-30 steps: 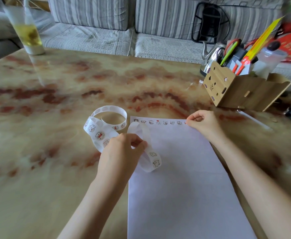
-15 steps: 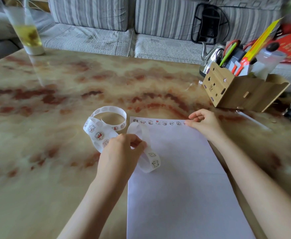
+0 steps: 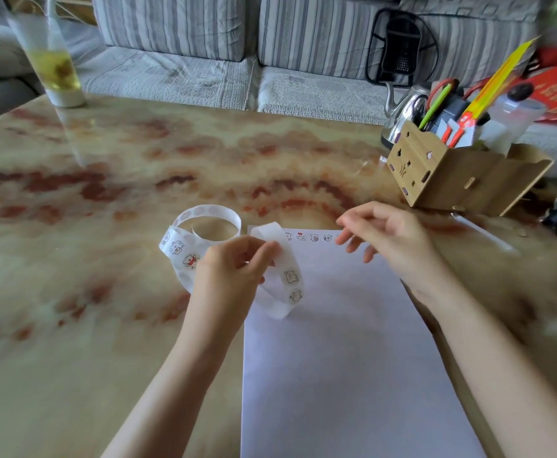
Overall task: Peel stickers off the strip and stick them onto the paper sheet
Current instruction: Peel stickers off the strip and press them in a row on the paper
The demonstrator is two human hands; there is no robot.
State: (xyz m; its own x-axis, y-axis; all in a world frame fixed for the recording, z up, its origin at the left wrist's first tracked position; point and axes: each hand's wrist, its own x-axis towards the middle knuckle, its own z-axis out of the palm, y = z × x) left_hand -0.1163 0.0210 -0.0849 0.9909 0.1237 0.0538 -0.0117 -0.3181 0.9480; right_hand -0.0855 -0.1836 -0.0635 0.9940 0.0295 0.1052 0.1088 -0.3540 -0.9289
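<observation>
A white paper sheet [image 3: 346, 352] lies on the marble table, with a row of small cartoon stickers [image 3: 315, 237] along its top edge. A curled white sticker strip [image 3: 287, 282] loops from the table onto the sheet's upper left corner. My left hand [image 3: 234, 276] pinches the strip between thumb and fingers, holding a loop of it above the sheet. My right hand [image 3: 389, 236] hovers over the sheet's top right edge with fingers loosely spread, holding nothing.
A wooden organiser box [image 3: 452, 173] with pens and scissors stands at the right rear, a metal kettle [image 3: 402, 117] behind it. A tall glass [image 3: 55, 64] stands at the far left corner. A striped sofa [image 3: 204, 44] runs behind the table.
My right hand has lifted off the sheet's top edge and moved left toward the strip, its fingers spreading. My left hand has raised the strip slightly.
</observation>
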